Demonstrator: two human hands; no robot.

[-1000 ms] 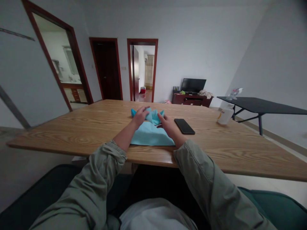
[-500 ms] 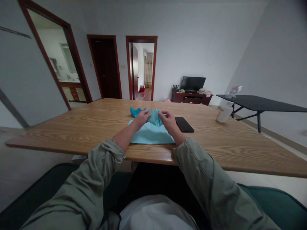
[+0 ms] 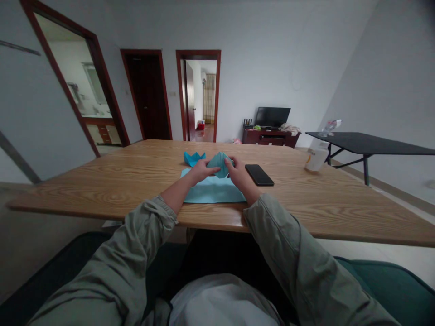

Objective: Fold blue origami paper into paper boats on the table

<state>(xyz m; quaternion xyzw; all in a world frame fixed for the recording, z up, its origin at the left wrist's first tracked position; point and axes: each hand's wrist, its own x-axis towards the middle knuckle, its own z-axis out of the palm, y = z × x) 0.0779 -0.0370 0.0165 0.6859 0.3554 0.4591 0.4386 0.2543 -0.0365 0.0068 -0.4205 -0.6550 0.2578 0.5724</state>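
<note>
Folded paper [image 3: 220, 162] — light blue, between opposing fingers [image 3: 213, 170]

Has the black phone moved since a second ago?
No. The black phone lies in the same place on the wooden table; only the camera's view has shifted slightly.

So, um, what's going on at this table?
A person's left hand and right hand are holding a folded light-blue paper between them, over a flat light-blue sheet on the wooden table. A deeper-blue folded piece sits beyond the left hand, and a black phone lies to the right.
</note>
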